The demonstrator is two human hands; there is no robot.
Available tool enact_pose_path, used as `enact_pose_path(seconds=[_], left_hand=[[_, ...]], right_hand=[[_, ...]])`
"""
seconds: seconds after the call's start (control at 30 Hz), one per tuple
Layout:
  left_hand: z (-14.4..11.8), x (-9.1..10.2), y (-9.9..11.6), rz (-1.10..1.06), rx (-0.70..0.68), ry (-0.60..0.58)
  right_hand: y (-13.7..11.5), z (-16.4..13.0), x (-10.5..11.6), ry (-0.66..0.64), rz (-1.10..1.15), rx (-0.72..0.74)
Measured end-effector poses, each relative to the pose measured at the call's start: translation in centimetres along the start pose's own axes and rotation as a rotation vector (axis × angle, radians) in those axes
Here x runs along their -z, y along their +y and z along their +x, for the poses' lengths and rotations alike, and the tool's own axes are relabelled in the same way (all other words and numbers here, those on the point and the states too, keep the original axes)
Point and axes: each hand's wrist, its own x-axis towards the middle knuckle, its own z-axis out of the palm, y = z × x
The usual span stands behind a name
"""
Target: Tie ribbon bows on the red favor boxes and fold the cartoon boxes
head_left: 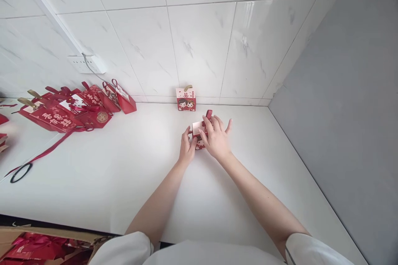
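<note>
A small red gift box (199, 131) with a cartoon couple print and a red ribbon handle sits on the white table (124, 174). My left hand (187, 147) grips its left side. My right hand (217, 137) lies over its top and right side, fingers spread. A second, finished box (185, 98) with a gold handle stands upright behind it against the tiled wall.
A heap of flat red gift bags and boxes (74, 109) with ribbons lies at the far left. A black loop (20, 172) rests near the left edge. A wall socket (87, 64) with a cable is above them. A cardboard carton (40, 246) of red items sits below the table's front edge. A grey wall stands on the right.
</note>
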Motion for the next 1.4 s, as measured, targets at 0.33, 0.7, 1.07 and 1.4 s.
enact_pose_path(seconds=[0.33,0.7,1.07,1.4], left_hand=[[0.3,0.0,-0.6,0.029,-0.009,-0.057],[0.2,0.3,-0.3,0.042,0.004,-0.078],[0.3,0.4,-0.1,-0.029,0.073,-0.073],[0.1,0.5,0.1,0.12,0.117,0.089]], right_hand=[[0.5,-0.6,-0.3,0.004,-0.005,0.057],[0.9,-0.9,-1.2,0.048,-0.075,0.097],[3.4,-3.2,-3.4,0.167,0.316,-0.151],[6.7,-4.1,-6.8,-0.039,0.906,-0.45]])
